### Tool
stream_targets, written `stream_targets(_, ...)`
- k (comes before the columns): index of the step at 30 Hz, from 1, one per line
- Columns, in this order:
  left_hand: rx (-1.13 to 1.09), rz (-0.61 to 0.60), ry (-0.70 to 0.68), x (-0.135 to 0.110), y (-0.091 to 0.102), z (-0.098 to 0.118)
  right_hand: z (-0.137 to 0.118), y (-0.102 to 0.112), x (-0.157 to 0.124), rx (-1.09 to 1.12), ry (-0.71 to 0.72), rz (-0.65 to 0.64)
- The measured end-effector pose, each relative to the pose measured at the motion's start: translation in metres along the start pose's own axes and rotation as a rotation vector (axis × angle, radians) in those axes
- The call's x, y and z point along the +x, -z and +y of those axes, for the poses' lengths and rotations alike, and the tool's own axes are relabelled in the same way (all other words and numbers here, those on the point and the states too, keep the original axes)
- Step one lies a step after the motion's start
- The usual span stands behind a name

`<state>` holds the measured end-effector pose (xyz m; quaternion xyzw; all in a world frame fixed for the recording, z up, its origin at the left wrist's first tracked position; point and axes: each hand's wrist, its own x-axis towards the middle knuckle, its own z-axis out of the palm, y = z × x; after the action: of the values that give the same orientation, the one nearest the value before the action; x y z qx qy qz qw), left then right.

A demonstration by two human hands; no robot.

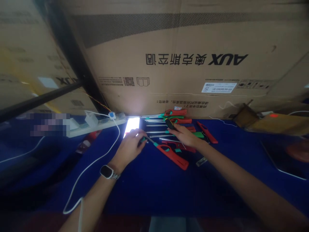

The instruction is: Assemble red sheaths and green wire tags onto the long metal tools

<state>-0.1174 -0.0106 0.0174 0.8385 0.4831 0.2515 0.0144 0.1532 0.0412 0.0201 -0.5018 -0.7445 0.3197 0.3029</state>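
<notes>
Several long-nosed lighters with red and green handles (180, 120) lie in a loose pile on the blue cloth (154, 187), their metal tubes pointing left. My left hand (131, 146), with a watch on its wrist, is closed around the metal tube end of one red lighter (172, 156) that lies slanted toward me. My right hand (184, 135) rests flat over the pile, fingers stretched toward a dark object (170, 124) among the handles. A lit phone screen (132, 125) glows just beyond my left hand.
A large AUX cardboard box (183, 58) walls off the back. A white power strip (94, 124) with a white cable (96, 161) lies at the left. A black bar (41, 100) crosses the upper left. A metal tray (285, 158) sits at the right.
</notes>
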Motion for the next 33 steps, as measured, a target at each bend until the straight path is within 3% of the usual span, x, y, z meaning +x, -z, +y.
stream_targets(3,0.038,-0.014,0.037,0.007,-0.002,-0.001,0.007,0.003,-0.005,0.017,0.026,0.040)
stream_targets(7,0.072,-0.043,0.098,0.021,-0.002,-0.010,0.010,0.006,0.010,-0.055,0.148,0.216)
stream_targets(11,0.082,-0.075,0.017,0.044,-0.006,-0.015,0.012,0.010,0.031,0.071,0.162,0.310)
stream_targets(13,0.047,-0.104,-0.035,0.060,-0.015,-0.012,0.013,0.012,0.037,0.121,0.119,0.311)
stream_targets(16,0.036,-0.200,-0.060,0.082,-0.033,-0.003,0.016,0.014,0.040,0.030,0.006,0.242)
stream_targets(19,0.061,-0.319,-0.044,0.087,-0.048,0.004,0.017,0.017,0.032,-0.057,-0.054,0.148)
stream_targets(23,0.089,-0.271,-0.108,0.071,-0.046,0.006,0.020,0.026,0.013,0.074,0.013,0.086)
stream_targets(26,0.124,-0.239,-0.112,0.067,-0.037,0.006,0.026,0.035,0.003,0.167,0.008,0.152)
stream_targets(30,0.126,-0.169,-0.101,0.093,-0.039,0.007,0.036,0.042,0.005,0.162,-0.021,0.293)
stream_targets(33,0.118,-0.146,-0.093,0.122,-0.052,0.013,0.042,0.042,0.007,0.108,-0.061,0.262)
